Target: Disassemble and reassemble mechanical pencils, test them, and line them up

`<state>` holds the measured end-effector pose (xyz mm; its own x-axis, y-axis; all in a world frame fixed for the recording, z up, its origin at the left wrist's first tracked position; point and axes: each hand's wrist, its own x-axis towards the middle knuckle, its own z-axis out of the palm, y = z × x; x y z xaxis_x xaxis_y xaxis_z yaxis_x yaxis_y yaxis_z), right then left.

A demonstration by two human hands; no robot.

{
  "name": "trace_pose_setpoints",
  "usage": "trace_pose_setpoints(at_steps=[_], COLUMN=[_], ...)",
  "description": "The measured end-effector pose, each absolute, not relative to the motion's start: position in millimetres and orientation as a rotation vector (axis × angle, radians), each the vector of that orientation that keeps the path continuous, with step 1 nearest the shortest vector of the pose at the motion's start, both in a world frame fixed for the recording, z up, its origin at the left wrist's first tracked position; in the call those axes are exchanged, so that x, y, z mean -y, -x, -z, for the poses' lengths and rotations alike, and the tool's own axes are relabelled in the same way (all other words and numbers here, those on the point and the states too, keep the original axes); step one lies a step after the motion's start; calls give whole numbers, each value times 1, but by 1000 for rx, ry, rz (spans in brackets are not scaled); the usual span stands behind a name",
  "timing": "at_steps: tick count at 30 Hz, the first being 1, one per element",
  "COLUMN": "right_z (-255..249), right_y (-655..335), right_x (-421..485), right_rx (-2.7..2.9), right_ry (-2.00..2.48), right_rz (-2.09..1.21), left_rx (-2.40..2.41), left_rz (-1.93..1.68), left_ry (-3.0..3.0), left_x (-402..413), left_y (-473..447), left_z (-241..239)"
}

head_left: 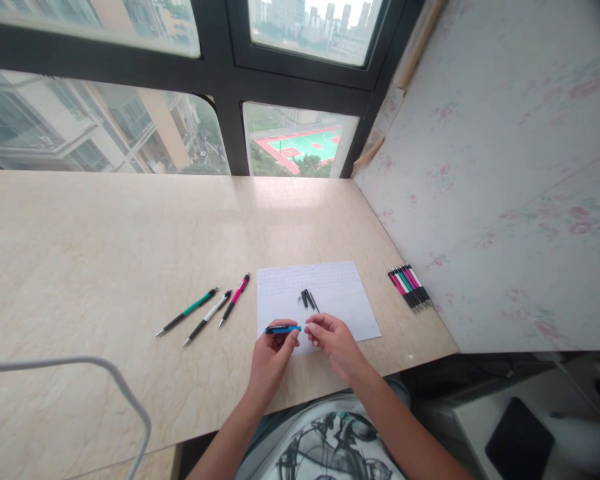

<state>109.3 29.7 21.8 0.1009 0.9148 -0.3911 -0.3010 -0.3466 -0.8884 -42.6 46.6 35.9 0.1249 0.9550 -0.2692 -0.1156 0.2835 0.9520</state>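
Note:
My left hand (276,348) is closed around a blue pen barrel (283,329), which lies level with its open end towards the right. Just right of that end, my right hand (331,339) pinches with thumb and forefinger; whatever is between the fingertips is too small to name. Both hands are over the near part of a sheet of paper (350,293) with faint writing. On the paper beyond my fingers lie small dark pen parts (305,299) and a thin dark refill (315,303).
Left of the paper lie a green pen (187,312), a white pen (207,319) and a pink pen (235,299). A row of several pens (409,288) is by the wall at right. A grey curved tube (115,377) crosses the near left. Windows (300,140) border the back.

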Motion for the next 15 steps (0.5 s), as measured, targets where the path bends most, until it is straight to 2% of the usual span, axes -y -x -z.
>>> trace_pose_setpoints(at_steps=[8, 11, 15], right_z=[-14, -8, -10], right_y=[-145, -147, -146], right_x=[-64, -70, -65], right_rx=[1551, 1632, 1557], right_ry=[1793, 1836, 1806], right_rz=[-542, -418, -440], left_rx=[-1166, -1161, -1157], left_rz=[-968, -973, -981], left_ry=[-931, -923, -905], left_x=[-47, -47, -48], left_y=[43, 44, 45], left_z=[-32, -30, -29])
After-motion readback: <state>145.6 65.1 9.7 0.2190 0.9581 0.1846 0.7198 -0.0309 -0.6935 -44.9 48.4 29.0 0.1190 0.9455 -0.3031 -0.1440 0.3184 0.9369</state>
